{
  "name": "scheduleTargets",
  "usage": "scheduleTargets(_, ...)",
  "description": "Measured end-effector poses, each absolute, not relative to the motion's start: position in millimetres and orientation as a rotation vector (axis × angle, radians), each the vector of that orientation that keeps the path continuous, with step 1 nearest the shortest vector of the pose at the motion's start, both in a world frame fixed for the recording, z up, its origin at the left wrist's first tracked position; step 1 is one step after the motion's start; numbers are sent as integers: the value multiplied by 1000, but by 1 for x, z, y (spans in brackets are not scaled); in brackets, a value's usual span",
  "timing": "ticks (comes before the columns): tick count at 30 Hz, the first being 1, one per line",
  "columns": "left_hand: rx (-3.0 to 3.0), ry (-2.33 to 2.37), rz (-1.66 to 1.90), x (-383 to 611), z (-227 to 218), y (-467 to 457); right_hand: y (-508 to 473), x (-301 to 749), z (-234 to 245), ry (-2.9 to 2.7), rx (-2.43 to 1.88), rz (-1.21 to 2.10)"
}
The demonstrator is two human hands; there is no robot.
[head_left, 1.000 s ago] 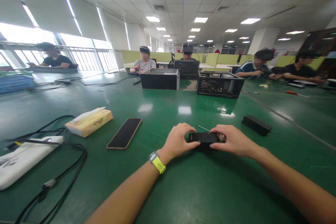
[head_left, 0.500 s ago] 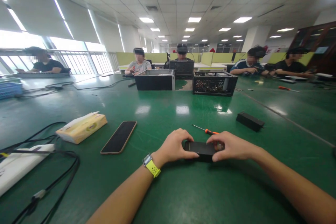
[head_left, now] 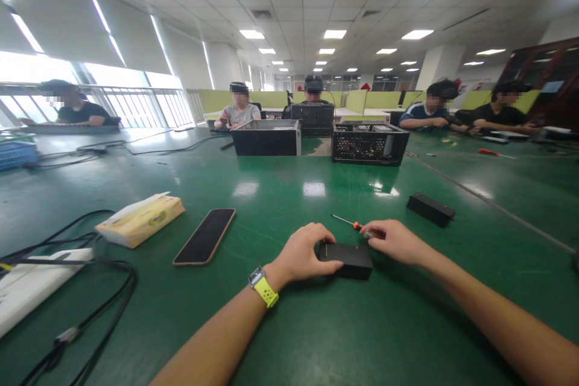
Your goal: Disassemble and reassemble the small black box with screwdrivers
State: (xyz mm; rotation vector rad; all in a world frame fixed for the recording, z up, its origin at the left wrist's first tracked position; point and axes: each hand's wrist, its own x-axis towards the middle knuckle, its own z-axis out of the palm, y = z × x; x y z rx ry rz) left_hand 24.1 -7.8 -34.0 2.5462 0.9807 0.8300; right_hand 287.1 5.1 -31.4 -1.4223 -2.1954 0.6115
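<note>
My left hand (head_left: 311,253) is closed around the left end of a black oblong box (head_left: 350,260), thumb on the near side and fingers on the far side. The box lies flat on the green table. Just beyond its right end, my right hand (head_left: 394,241) has its thumb and fingers closed on the handle of a screwdriver (head_left: 357,226). The orange collar and thin metal shaft of the screwdriver show, pointing away to the left. Its handle is partly hidden by my fingers. A second black box (head_left: 430,209) rests farther right, apart from both hands.
Left of my hands lie a phone (head_left: 205,237), a tissue pack (head_left: 141,220), a white power strip (head_left: 40,280) and black cables (head_left: 129,280). Two computer cases (head_left: 266,140) stand across the table. Another screwdriver (head_left: 491,152) lies far right. Several people sit around the table.
My right hand has let go of the black box and moved slightly up and right onto the screwdriver handle. My left hand stays on the box.
</note>
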Motion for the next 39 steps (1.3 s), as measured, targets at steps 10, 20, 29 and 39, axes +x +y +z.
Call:
scheduleTargets(10, 2536, 954, 905, 23, -38, -4, 3, 292, -19, -1694, -1239, 741)
scheduleTargets(20, 2595, 922, 842, 22, -30, -5, 3, 285, -34, -2209, -1312, 699)
scheduleTargets(29, 2588, 892, 820, 22, -34, -3, 6, 286, -42, -2390, -1387, 370)
scheduleTargets(39, 2584, 883, 830, 21, -36, -2, 10, 297, -34, -2224, -1673, -130)
